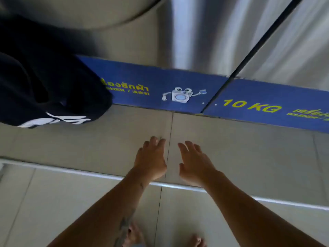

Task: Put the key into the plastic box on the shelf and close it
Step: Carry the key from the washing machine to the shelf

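Observation:
I am looking straight down at a tiled floor. My left hand (151,157) and my right hand (194,163) reach forward side by side over the grey tiles, palms down, fingers spread, with nothing in either. Neither a key, a plastic box nor a shelf is in view. My bare feet (135,236) show at the bottom edge.
Steel fronts of two washing machines (204,32) rise ahead, with a blue base strip (178,90) marked "10 KG". A dark garment (44,77) hangs out at the left. A raised tile step with a metal edge (89,173) crosses the floor under my forearms.

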